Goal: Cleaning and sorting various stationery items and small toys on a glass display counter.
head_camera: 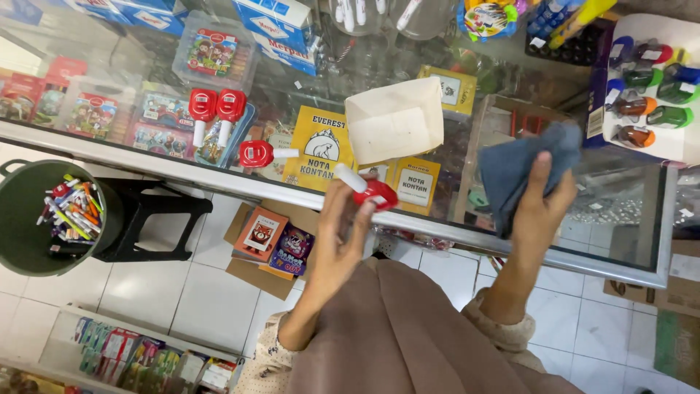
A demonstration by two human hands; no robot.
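My left hand (337,241) holds a small red tool with a white handle (368,188) over the front edge of a glass display counter (408,219). Over the counter glass, my right hand (536,211) grips a folded blue-grey cloth (514,164). Three more red tools with white handles (219,109) lie on the glass to the left. An open white cardboard box (394,120) rests on the counter between my hands, slightly farther back.
A dark green bucket of pens and markers (44,219) sits on a black stool (149,219) at the left. Coloured stamps on a white card (649,87) lie at the right. Boxes and books rest on the tiled floor under the counter.
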